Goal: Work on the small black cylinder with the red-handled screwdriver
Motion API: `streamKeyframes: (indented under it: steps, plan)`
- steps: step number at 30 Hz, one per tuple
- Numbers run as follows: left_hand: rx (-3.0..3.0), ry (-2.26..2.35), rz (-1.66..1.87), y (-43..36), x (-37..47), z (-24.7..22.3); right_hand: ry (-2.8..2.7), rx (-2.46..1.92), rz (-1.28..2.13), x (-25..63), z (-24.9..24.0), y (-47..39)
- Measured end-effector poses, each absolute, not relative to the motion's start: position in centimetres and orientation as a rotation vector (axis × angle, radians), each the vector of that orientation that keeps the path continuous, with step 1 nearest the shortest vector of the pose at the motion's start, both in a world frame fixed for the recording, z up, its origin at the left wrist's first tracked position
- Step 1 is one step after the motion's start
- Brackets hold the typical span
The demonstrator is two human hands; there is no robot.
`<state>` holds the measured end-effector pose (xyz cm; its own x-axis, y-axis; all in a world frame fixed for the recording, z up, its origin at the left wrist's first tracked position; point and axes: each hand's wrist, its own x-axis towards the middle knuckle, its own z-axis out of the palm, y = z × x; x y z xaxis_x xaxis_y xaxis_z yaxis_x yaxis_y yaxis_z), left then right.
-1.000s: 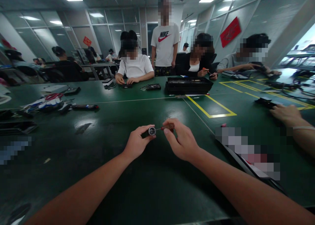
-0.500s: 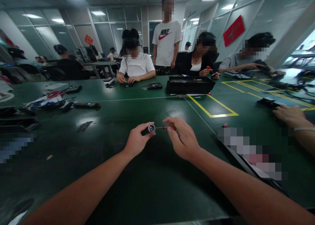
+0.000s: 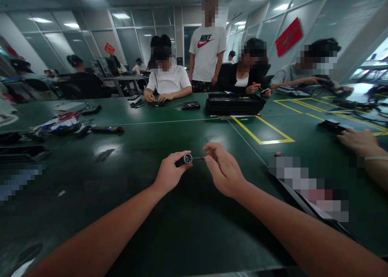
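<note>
My left hand (image 3: 171, 170) grips a small round part (image 3: 188, 158) with a silvery rim and a dark hollow inside, its open end facing me. Fingers and thumb pinch it from the left. From the right, my right hand (image 3: 226, 168) holds a small screwdriver (image 3: 202, 158) by its red handle. The thin metal shaft lies level and its tip meets the right side of the round part; whether it sits in a screw is too small to tell. Most of the handle is hidden by my fingers. Both hands are above the green table (image 3: 145, 236).
A black open box (image 3: 235, 105) stands across the table. Cables and tools (image 3: 60, 125) are heaped at the left, beside a dark tray (image 3: 24, 152). A co-worker's hand (image 3: 357, 141) rests at the right near a black object (image 3: 332, 126). Several people sit opposite.
Both hands and the round part sit almost where they were. My right fingers have shifted slightly on the screwdriver handle, covering more of it.
</note>
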<state>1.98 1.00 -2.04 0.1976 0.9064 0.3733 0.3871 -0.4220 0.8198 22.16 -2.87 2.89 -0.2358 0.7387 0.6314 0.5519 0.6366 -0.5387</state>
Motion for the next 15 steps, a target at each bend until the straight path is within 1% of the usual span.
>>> streamKeyframes:
  steps: [5, 10, 13, 15]
  plan:
    - [1.928, 1.199, 1.200, 1.0, 2.0, -2.0, -1.911, -1.056, 0.235, 21.8, 2.9, -3.0]
    - [1.918, 1.248, 1.212, 1.2, 1.9, -1.9, -1.763, -1.063, 0.300, 21.8, 2.6, -2.6]
    - [1.960, 1.251, 1.211, 1.0, 1.9, -1.7, -1.650, -1.078, 0.433, 22.0, 2.3, -1.9]
    - [2.023, 1.253, 1.228, 0.9, 1.8, -1.3, -1.495, -1.074, 0.600, 22.2, 1.9, -1.2]
